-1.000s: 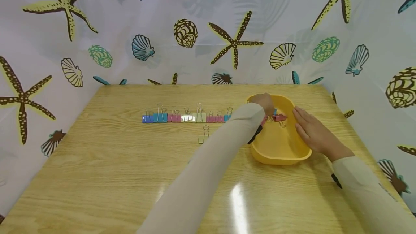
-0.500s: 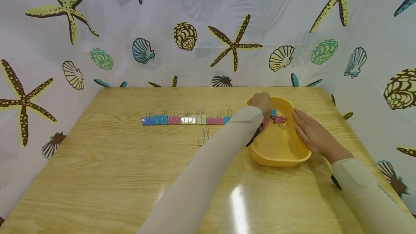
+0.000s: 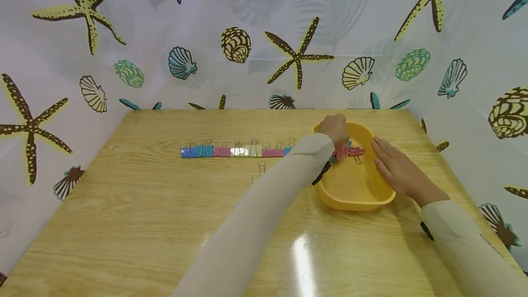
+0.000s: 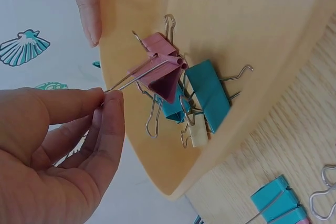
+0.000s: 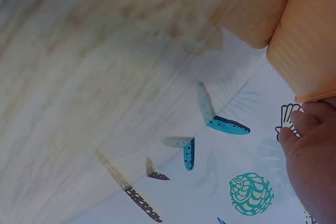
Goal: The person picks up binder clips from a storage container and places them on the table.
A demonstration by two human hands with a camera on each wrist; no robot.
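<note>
My left hand [image 3: 335,129] reaches over the back left of a yellow plastic bin [image 3: 358,196]. In the left wrist view, its thumb and fingers pinch a wire handle of a pink binder clip [image 4: 167,80]. That clip overlaps another pink clip [image 4: 152,42]. Around them inside the bin lie a large teal clip [image 4: 210,95], a smaller blue clip [image 4: 172,109] and a cream clip [image 4: 199,131]. My right hand [image 3: 396,168] rests against the bin's right rim, fingers extended; in the right wrist view it shows at the bin's outer edge.
A row of binder clips stands left of the bin, among them a blue clip [image 3: 188,152], a teal clip [image 3: 204,151] and a pink clip [image 3: 221,151]. One pale clip [image 3: 255,179] sits in front, partly behind my left sleeve [image 3: 264,205]. A patterned curtain [image 3: 247,77] borders the table.
Within the bin, the pink clip at my left hand has shifted and now covers much of a blue clip seen before. My left forearm hides more of the pale clip. The right hand stays put.
</note>
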